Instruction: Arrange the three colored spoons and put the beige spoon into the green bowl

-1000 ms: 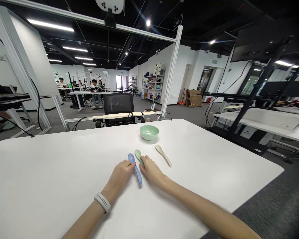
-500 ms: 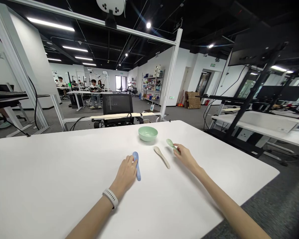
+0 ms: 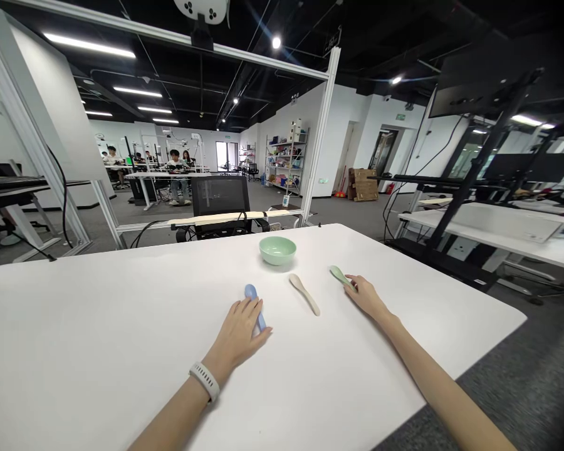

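Three spoons lie on a white table (image 3: pixel 98 338). My left hand (image 3: pixel 241 331) rests flat, fingers stretched over the handle of a blue spoon (image 3: pixel 251 293); its bowl shows past my fingertips. My right hand (image 3: pixel 367 297) is closed on the handle of a green spoon (image 3: pixel 338 274), down at the table to the right. Between them lies a beige spoon (image 3: pixel 304 294), untouched. A pale green bowl (image 3: pixel 277 250) stands behind the spoons. A white watch band (image 3: pixel 205 381) is on my left wrist.
A black office chair (image 3: pixel 220 200) stands behind the table's far edge. An aluminium frame post (image 3: pixel 318 138) rises at the back. Black stands and white desks (image 3: pixel 498 225) fill the right side. People sit at desks far back left (image 3: pixel 173 164). The table's right edge drops to grey carpet.
My right hand carried the green spoon from beside the blue one, over the beige spoon, to the right side. My left hand slid over the blue spoon's handle and flattened.
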{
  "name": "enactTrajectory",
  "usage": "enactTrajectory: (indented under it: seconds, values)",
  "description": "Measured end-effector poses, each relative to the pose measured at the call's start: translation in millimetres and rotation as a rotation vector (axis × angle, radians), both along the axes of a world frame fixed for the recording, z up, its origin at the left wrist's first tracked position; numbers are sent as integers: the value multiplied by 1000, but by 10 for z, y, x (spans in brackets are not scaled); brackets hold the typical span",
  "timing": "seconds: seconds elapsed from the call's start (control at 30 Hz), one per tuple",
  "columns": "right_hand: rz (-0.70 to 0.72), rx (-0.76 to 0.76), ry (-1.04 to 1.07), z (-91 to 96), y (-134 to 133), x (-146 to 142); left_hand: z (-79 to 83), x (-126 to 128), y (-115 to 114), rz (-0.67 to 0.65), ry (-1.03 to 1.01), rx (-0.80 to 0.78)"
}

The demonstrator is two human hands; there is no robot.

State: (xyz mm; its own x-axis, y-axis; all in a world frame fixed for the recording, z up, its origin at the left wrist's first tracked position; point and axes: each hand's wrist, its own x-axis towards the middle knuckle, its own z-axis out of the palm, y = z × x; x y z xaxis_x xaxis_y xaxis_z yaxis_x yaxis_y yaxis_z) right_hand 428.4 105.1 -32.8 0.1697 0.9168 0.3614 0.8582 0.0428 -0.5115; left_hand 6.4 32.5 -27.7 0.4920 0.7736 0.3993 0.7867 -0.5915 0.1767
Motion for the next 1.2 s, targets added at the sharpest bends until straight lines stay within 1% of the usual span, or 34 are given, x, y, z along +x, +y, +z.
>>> enactTrajectory:
  seconds: [0.17,0.5,0.7,1.2]
  values:
    - [-41,5,17,-20,39,7,-60,10,19,-3,-22,34]
    - [-20,70,29,-69,115,85,-70,20,13,0,-5,53]
    - [-16,85,64,-77,120,72,-82,20,19,3,7,65]
    - [26,111,75,-95,136,49,-6,28,-21,5,15,66]
